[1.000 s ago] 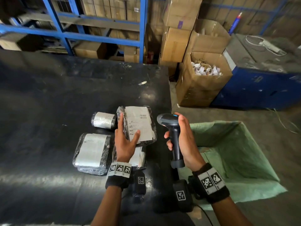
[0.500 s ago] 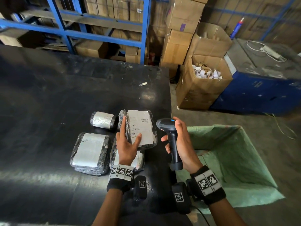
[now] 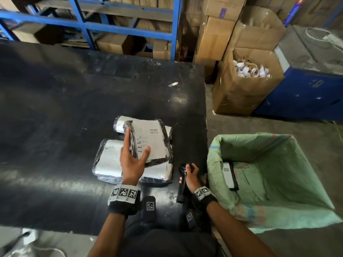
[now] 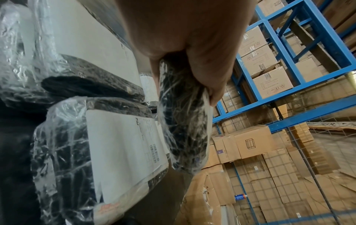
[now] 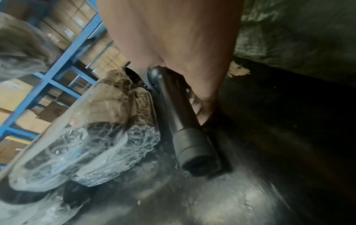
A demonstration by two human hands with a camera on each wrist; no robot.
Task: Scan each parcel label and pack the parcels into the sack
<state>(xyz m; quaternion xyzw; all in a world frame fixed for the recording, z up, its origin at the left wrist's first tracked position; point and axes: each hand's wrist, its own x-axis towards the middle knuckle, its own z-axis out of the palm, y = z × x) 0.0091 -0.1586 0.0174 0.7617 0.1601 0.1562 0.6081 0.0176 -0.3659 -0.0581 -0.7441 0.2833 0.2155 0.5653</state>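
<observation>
On black table [image 3: 55, 108], left hand [image 3: 132, 160] grips parcel [image 3: 151, 140], right hand [image 3: 192, 176] scanner [image 3: 181, 184].

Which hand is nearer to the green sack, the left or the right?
Right. The right hand, holding the scanner, is at the table edge just beside the green sack. The left hand holds a parcel farther over the table.

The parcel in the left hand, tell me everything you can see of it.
The parcel is a flat, soft-looking bundle of dark material sealed in crinkled clear plastic, with a large white label facing up that carries barcodes near its far edge and lines of small print. The left hand holds it by its near left corner, thumb on the label and fingers along the side and beneath. It is tilted, raised above the other wrapped parcels on the black table; whether it touches them is unclear.
</observation>
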